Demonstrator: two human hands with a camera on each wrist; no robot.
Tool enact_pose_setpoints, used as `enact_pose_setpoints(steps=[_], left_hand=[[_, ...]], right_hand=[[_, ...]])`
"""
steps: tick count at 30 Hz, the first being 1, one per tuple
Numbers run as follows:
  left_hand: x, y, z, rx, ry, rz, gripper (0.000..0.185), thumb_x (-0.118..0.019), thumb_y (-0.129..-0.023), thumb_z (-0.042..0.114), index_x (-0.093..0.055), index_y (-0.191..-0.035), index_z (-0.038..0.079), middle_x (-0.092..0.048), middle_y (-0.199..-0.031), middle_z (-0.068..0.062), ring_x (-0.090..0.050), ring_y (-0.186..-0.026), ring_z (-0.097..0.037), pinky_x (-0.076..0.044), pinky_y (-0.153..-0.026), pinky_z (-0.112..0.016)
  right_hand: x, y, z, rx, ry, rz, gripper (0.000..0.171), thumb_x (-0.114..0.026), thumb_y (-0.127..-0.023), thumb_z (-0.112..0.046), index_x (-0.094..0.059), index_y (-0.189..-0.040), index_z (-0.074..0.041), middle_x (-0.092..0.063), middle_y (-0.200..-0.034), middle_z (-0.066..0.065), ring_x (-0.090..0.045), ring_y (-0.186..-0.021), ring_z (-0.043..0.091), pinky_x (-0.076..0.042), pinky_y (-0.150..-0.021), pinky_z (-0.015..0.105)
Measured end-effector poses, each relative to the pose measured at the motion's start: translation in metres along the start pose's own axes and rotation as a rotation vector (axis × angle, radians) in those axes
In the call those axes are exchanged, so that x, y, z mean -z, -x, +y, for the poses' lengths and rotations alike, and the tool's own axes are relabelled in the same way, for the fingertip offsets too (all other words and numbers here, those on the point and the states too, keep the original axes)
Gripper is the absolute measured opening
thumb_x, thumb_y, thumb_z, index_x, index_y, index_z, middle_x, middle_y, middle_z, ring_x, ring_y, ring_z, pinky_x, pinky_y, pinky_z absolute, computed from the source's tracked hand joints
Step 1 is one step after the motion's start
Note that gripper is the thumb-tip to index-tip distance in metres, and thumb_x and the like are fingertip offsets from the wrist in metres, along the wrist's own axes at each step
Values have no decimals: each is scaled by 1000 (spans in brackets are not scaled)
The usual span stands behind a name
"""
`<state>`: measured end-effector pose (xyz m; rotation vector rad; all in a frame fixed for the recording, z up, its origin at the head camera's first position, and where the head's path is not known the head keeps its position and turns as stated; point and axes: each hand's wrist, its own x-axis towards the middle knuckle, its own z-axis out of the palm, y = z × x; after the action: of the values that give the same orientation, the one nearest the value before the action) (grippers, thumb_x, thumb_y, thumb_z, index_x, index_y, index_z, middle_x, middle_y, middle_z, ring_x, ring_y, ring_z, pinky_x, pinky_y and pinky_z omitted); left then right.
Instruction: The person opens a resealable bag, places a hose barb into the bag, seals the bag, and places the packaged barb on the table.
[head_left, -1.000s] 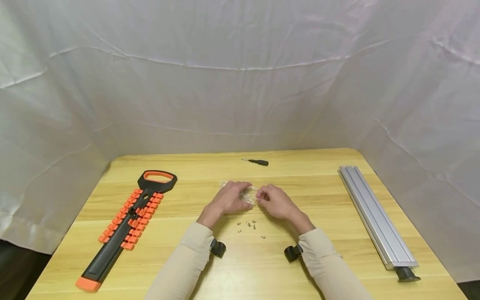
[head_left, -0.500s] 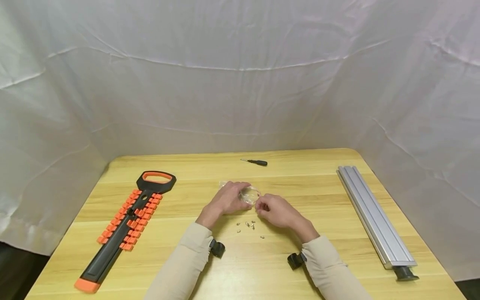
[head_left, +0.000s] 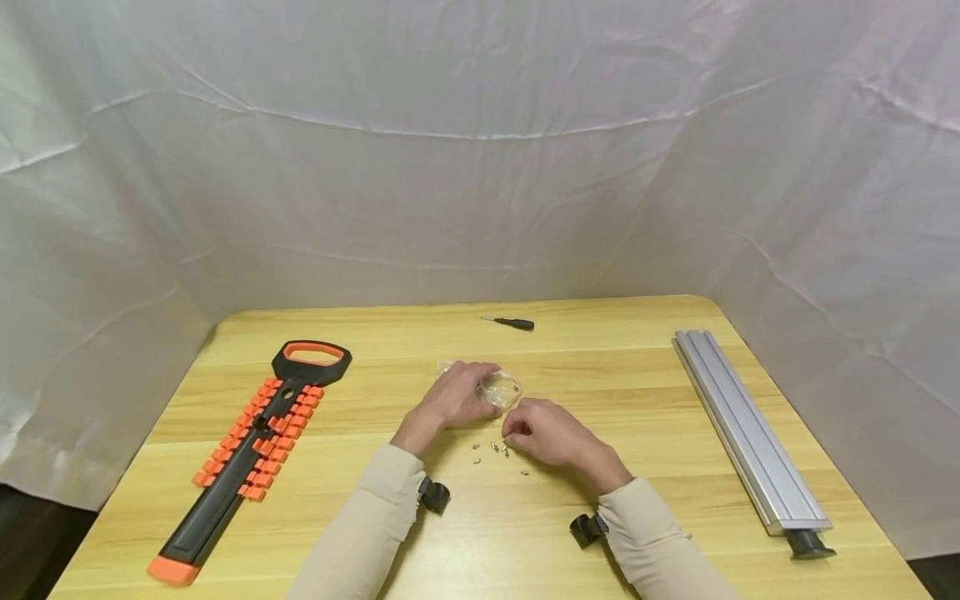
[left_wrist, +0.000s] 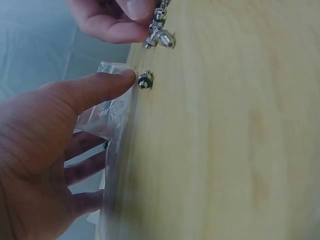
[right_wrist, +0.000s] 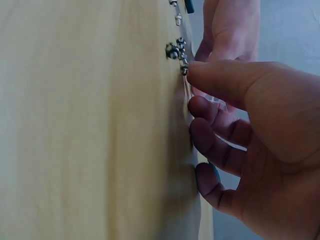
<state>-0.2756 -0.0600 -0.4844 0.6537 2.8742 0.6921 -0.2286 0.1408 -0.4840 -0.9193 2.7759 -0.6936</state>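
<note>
My left hand (head_left: 456, 397) holds a clear plastic bag (head_left: 501, 390) on the table, its mouth facing right. In the left wrist view the thumb lies along the bag's (left_wrist: 120, 115) near edge and the other fingers are behind it. My right hand (head_left: 551, 432) is low over the table beside several small metal fittings (head_left: 494, 447). In the right wrist view its thumb tip touches or nearly touches one fitting (right_wrist: 184, 70); a gap shows between thumb and index finger. A single fitting (left_wrist: 145, 80) lies close to the left thumb.
A black screwdriver (head_left: 515, 323) lies beyond the hands. To the left is a black rack with orange clips (head_left: 288, 400) and a handle. A long grey metal rail (head_left: 750, 429) lies on the right. Pale cloth (head_left: 480, 208) hangs behind the wooden table (head_left: 600, 350).
My right hand has moved from the bag's mouth toward me, down to the fittings. The bag's mouth is now uncovered. My left hand has stayed in place with the bag.
</note>
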Motion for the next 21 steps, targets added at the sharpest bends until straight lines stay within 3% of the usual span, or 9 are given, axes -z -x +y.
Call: enact_pose_setpoints(steps=[13, 21], left_hand=[[1, -1, -1, -16, -5, 10, 73, -78, -78, 42, -49, -141, 23, -60, -133, 2, -54, -115, -20, -46, -98, -37], [2, 0, 0, -29, -9, 17, 71, -78, -78, 41, -50, -140, 21, -61, -132, 0, -55, -114, -22, -46, -97, -37]], right_hand=[[-2, -1, -5, 16, 81, 6, 6, -69, -87, -22, -70, -84, -27, -56, -84, -15, -51, -77, 3, -46, -72, 24], [0, 1, -11, 10, 136, -51, 10, -60, -94, -23, -62, -84, -25, -51, -88, -12, -49, -75, 4, -45, -69, 22]])
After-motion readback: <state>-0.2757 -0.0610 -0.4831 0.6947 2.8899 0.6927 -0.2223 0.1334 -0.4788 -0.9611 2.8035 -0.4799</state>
